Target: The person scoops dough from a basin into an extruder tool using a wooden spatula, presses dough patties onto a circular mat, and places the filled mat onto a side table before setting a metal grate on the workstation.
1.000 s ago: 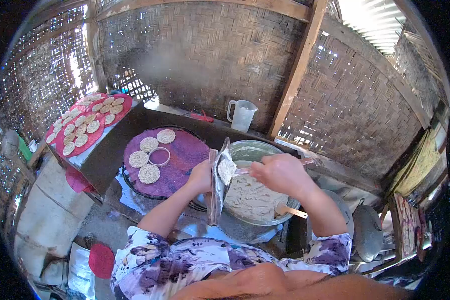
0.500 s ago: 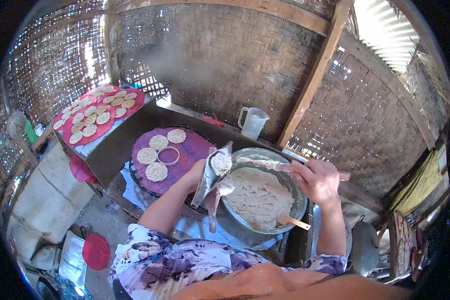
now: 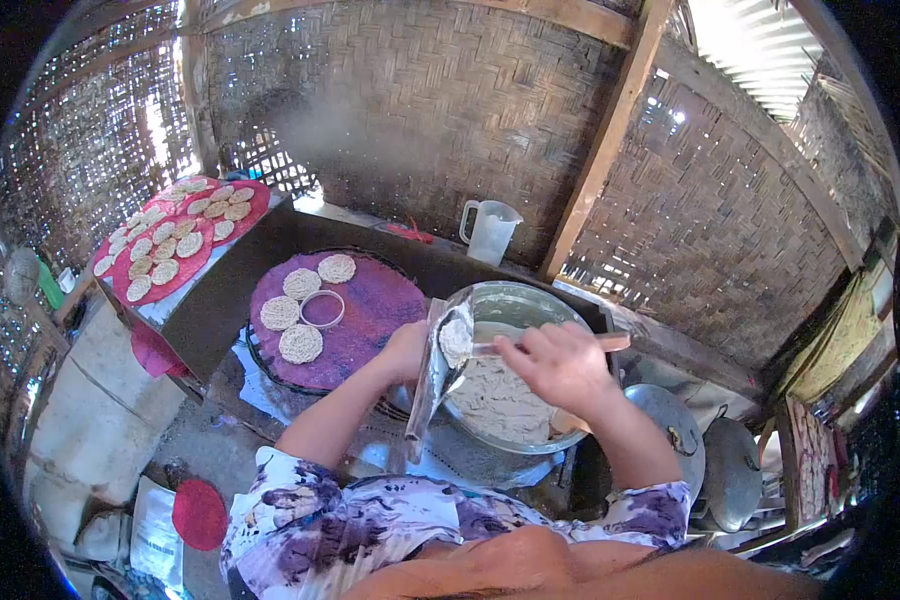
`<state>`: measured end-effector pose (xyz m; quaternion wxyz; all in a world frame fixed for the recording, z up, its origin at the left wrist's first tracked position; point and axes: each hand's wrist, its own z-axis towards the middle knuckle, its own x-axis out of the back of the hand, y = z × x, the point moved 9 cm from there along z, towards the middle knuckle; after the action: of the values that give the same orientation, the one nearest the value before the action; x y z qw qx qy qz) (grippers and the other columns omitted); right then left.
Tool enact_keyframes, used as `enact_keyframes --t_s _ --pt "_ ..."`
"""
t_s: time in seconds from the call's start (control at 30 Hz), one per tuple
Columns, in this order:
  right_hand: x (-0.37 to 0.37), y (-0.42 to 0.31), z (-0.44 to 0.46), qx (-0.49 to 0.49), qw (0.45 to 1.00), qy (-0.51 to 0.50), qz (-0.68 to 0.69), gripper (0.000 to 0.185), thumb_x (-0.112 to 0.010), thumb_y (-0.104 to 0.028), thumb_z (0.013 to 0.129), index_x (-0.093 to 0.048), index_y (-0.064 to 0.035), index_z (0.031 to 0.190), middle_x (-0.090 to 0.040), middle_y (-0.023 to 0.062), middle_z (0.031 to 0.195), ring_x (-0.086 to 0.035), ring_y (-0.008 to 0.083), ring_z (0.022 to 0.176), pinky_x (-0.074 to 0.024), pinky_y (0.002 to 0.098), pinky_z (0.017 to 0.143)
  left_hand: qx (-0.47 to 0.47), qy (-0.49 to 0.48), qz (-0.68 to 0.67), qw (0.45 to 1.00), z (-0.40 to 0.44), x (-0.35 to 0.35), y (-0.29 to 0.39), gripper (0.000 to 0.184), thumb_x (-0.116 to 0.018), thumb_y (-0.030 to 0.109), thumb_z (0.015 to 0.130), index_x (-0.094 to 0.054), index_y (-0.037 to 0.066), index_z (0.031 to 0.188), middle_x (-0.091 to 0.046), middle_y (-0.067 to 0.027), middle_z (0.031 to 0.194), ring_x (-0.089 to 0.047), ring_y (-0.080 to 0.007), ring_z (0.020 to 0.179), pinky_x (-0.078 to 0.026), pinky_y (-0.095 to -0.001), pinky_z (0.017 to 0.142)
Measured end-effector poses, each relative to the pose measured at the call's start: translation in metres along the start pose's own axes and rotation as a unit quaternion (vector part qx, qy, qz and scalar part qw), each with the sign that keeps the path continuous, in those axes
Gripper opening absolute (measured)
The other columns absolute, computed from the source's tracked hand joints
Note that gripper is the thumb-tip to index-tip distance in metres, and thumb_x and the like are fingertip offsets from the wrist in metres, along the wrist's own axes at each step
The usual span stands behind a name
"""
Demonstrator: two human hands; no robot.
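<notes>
My left hand (image 3: 407, 350) grips a wooden hand press (image 3: 432, 375) with a metal-lined hollow, tilted over the left rim of a metal pot. White dough (image 3: 456, 342) sits in the hollow. My right hand (image 3: 560, 362) is closed round a wooden spatula (image 3: 615, 342), its blade end at the dough in the press. Below both hands the pot (image 3: 515, 292) holds a mass of pale dough (image 3: 500, 400). A second wooden paddle (image 3: 568, 422) stands in the pot, partly hidden by my right arm.
Left of the pot, a round purple cloth (image 3: 375, 300) bears several lacy dough rounds (image 3: 301, 343) and a ring (image 3: 322, 309). Farther left lie red mats (image 3: 140, 288) with more rounds. A plastic pitcher (image 3: 492, 232) stands behind the pot; metal lids (image 3: 732, 470) are at right.
My right hand has moved left with the spatula, bringing its blade from over the pot to the press. The press has turned more upright. The whole view has shifted slightly.
</notes>
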<state>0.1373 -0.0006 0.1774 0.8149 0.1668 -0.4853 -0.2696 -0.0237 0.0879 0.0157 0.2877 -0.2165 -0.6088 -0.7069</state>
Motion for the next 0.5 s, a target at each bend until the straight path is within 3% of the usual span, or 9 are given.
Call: enact_keyframes --t_s 0.13,0.23,0.27,0.3,0.37,0.4,0.43,0.47,0.5 --pt "0.013 0.003 -0.005 -0.003 1.0 0.002 -0.02 0.028 -0.058 -0.015 0.068 -0.06 -0.0136 0.095 -0.046 -0.0028 0.066 -0.051 0.0127 0.06 -0.0404 0.0282 0.051 -0.041 -0.043 0.017 0.998 0.004 -0.003 -0.006 0.039 -0.064 0.029 0.069 -0.061 0.001 0.096 -0.062 -0.0217 0.092 -0.059 -0.0349 0.088 -0.045 -0.0388 0.078" --pt "0.058 0.032 -0.017 -0.079 0.994 0.076 -0.02 0.023 -0.065 -0.016 0.065 -0.065 -0.0162 0.087 -0.045 -0.0019 0.057 -0.049 0.0146 0.05 -0.0392 0.0295 0.046 0.012 0.009 -0.172 0.985 -0.003 0.026 0.0 0.035 -0.063 0.026 0.07 -0.062 0.003 0.097 -0.063 -0.0194 0.091 -0.061 -0.0301 0.085 -0.046 -0.0365 0.075" --pt "0.064 0.051 -0.032 -0.153 0.98 0.123 -0.002 0.021 -0.07 -0.018 0.06 -0.067 -0.0173 0.081 -0.044 -0.0006 0.052 -0.047 0.0161 0.045 -0.038 0.0316 0.043 0.043 -0.02 -0.294 0.955 0.002 0.024 -0.008 0.031 -0.062 0.017 0.078 -0.058 0.004 0.106 -0.062 -0.004 0.094 -0.058 -0.0151 0.085 -0.046 -0.0291 0.078" --pt "0.062 0.062 -0.041 -0.211 0.973 0.098 -0.015 0.027 -0.072 -0.016 0.06 -0.067 -0.0139 0.086 -0.052 0.002 0.057 -0.052 0.0192 0.049 -0.0413 0.0308 0.046 0.01 0.012 -0.25 0.968 0.009 0.029 -0.009 0.031 -0.062 0.016 0.078 -0.058 0.004 0.106 -0.062 -0.0043 0.094 -0.058 -0.0153 0.085 -0.046 -0.0292 0.078" --pt "0.017 0.084 -0.079 -0.399 0.879 0.199 0.17 0.023 -0.071 -0.007 0.066 -0.066 -0.0085 0.088 -0.06 0.0047 0.068 -0.058 0.017 0.058 -0.0459 0.0281 0.055 -0.055 0.066 -0.159 0.984 0.025 0.028 0.001 0.03 -0.062 0.015 0.078 -0.057 0.004 0.106 -0.062 -0.0049 0.093 -0.058 -0.0158 0.086 -0.046 -0.0294 0.079" --pt "-0.032 0.085 -0.099 -0.482 0.77 0.24 0.342 0.017 -0.067 -0.002 0.072 -0.065 -0.0035 0.089 -0.065 0.0056 0.081 -0.059 0.0122 0.07 -0.0467 0.0247 0.064 -0.097 0.082 -0.016 0.992 0.023 0.024 0.027 0.027 -0.059 0.012 0.08 -0.056 0.004 0.105 -0.062 -0.006 0.095 -0.059 -0.0166 0.087 -0.046 -0.0295 0.081" --pt "-0.055 0.07 -0.091 -0.488 0.667 0.262 0.498 0.014 -0.064 -0.001 0.076 -0.064 -0.0024 0.09 -0.064 0.0038 0.088 -0.057 0.0085 0.078 -0.0458 0.0227 0.07 -0.162 0.141 -0.096 0.972 0.014 0.028 0.049 0.036 -0.062 0.022 0.074 -0.057 0.004 0.104 -0.063 -0.0139 0.095 -0.061 -0.0252 0.086 -0.047 -0.0346 0.077" --pt "-0.073 0.057 -0.085 -0.503 0.641 0.228 0.533 0.017 -0.066 -0.004 0.076 -0.064 -0.0024 0.093 -0.064 0.0032 0.088 -0.057 0.0084 0.075 -0.046 0.0217 0.068 -0.092 0.089 -0.379 0.917 0.035 -0.001 0.025 0.031 -0.056 0.02 0.079 -0.057 0.003 0.104 -0.062 -0.013 0.096 -0.061 -0.0253 0.086 -0.047 -0.0351 0.078" --pt "-0.086 0.049 -0.089 -0.513 0.634 0.221 0.535 0.018 -0.067 -0.005 0.075 -0.064 -0.0021 0.093 -0.064 0.0037 0.086 -0.057 0.0083 0.073 -0.0462 0.0217 0.067 -0.012 0.026 -0.626 0.779 0.055 -0.035 0.007 0.027 -0.05 0.018 0.083 -0.056 0.001 0.103 -0.062 -0.0121 0.096 -0.06 -0.0253 0.086 -0.047 -0.0356 0.079"
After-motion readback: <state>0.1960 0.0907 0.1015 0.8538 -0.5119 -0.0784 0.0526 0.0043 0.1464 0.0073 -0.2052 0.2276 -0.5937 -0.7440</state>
